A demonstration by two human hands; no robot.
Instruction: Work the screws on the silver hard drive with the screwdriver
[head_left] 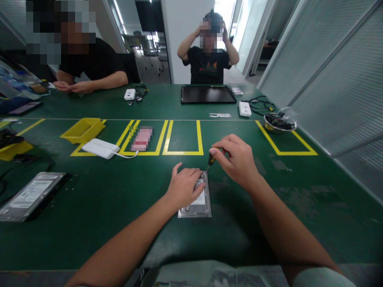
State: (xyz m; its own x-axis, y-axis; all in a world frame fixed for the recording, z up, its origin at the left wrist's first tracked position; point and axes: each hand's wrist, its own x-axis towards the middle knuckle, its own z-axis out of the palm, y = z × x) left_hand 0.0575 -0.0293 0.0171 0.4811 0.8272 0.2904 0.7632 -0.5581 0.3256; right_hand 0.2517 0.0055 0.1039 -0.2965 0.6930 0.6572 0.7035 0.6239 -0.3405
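Observation:
A silver hard drive with a white label lies flat on the green table in front of me. My left hand rests on its upper part, fingers stretched across it, and covers much of the label. In my right hand is a small dark screwdriver, pinched by the handle between thumb and fingers. It tilts downward, its thin tip at the drive's far right corner. Whether the tip sits in a screw is too small to tell.
A second hard drive lies at left. Beyond are a yellow bin, a white power bank cabled to a phone, and a metal bowl of dark parts. Two people sit across the table, near a flat black panel.

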